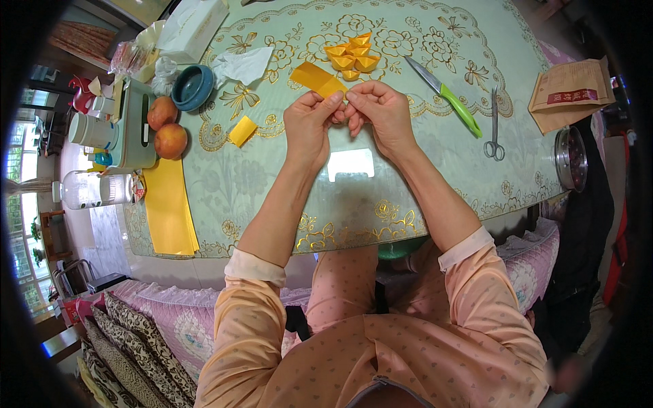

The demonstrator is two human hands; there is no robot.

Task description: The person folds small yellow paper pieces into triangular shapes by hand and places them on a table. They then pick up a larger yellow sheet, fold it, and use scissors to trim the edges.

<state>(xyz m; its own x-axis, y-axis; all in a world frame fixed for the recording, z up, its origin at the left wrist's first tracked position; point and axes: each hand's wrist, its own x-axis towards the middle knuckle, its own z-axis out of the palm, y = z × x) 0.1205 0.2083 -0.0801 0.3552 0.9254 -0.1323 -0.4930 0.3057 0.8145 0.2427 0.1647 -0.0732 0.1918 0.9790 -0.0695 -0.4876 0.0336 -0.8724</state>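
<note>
A strip of yellow paper is held above the table, slanting up to the left. My left hand pinches its near end between thumb and fingers. The thumb and forefinger of my right hand meet at the same end, close beside the left thumb. Just beyond my hands stands a cluster of several folded gold paper boats. To the left of my left hand lies a small folded yellow paper piece. Larger yellow paper sheets are stacked at the table's left edge.
Right of my hands lie a green-handled knife and metal scissors. A brown paper bag and a metal bowl stand at the right edge. At left are two apples, a blue bowl, a tissue and a clear bottle.
</note>
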